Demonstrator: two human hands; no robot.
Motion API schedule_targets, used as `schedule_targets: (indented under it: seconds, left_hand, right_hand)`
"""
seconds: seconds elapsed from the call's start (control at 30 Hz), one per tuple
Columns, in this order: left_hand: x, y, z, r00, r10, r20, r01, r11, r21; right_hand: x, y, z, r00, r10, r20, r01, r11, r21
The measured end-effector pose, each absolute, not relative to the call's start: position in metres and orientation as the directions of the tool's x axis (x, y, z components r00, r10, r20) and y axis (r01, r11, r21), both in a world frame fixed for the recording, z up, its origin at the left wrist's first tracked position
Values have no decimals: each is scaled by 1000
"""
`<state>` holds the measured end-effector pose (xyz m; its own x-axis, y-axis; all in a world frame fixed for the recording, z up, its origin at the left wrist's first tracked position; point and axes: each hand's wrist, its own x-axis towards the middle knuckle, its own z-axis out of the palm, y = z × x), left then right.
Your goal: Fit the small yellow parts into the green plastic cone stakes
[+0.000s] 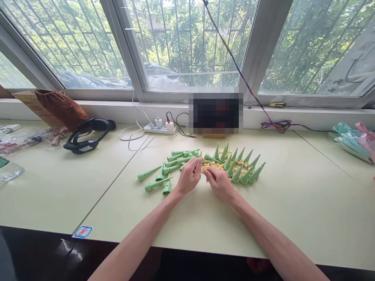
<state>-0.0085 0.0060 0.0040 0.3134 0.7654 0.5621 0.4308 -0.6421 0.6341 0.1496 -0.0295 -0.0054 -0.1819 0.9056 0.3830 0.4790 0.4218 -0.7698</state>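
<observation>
The left hand (191, 174) and right hand (218, 180) are close together over a pale green tabletop (187, 226), each with its fingers curled and its thumb and fingertips drawn together. The left hand pinches a green spike whose slim end points to the right, above the right hand's fingertips. Whether the right hand grips anything is too small to tell.

Just beyond and between the hands lies a scatter of small yellow pieces (215, 166). To the left of the hands, more green spikes (158, 185) lie in a loose pile, most on their sides, a couple resting on their wide ends. To the right, a group of upright green cones (245, 177) stands with tips up, some leaning, yellow pieces between them.

Farther off to the left are black headphones (84, 136) and, nearer the middle, a white power strip (161, 128) with plugs in it. Far to the right, a pink clip (365, 134) lies near the tabletop's edge.
</observation>
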Motion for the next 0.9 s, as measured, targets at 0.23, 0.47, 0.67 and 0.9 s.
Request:
schedule_targets:
  seconds: [0.23,0.47,0.67,0.9]
  left_hand:
    - [-8,6,5,272,765,584,427,-640,639]
    - [-8,6,4,307,760,572,442,-647,622]
    - [-7,6,4,296,755,585,440,-652,618]
    - [-7,7,4,255,789,559,412,-612,675]
  right_hand:
    - [148,-29,-7,-162,874,459,455,479,-751]
    - [149,-28,-7,-192,895,402,480,443,-758]
    - [149,-29,-7,-149,905,398,471,419,-776]
    - [149,-29,-8,-144,874,464,451,476,-755]
